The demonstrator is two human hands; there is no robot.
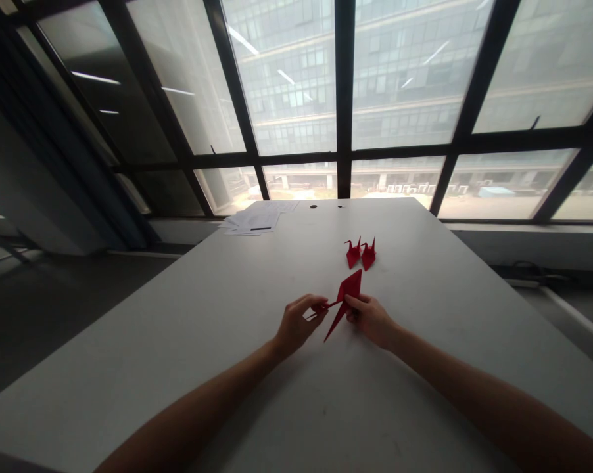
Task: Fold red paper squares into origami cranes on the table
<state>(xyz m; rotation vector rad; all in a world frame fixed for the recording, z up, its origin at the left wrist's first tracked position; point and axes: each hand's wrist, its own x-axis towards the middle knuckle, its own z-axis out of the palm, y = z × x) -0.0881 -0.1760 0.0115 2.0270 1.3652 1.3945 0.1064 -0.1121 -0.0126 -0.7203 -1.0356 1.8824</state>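
A partly folded red origami crane (350, 285) is held up between both hands above the table. My right hand (371, 320) grips its body at the lower right, thumb on top. With thumb and fingertips pinched together, my left hand (300, 320) holds a thin point that sticks out to the left. Another narrow point hangs down toward me between the hands. Just beyond stand two finished red paper cranes, the left crane (352, 255) and the right crane (369, 255), side by side and close together.
The white table (217, 315) stretches away toward tall windows with dark frames (344, 98). Loose white papers (257, 218) lie at its far left, with a dark pen-like strip (261, 228) on them. A dark round spot (313, 206) marks the far end.
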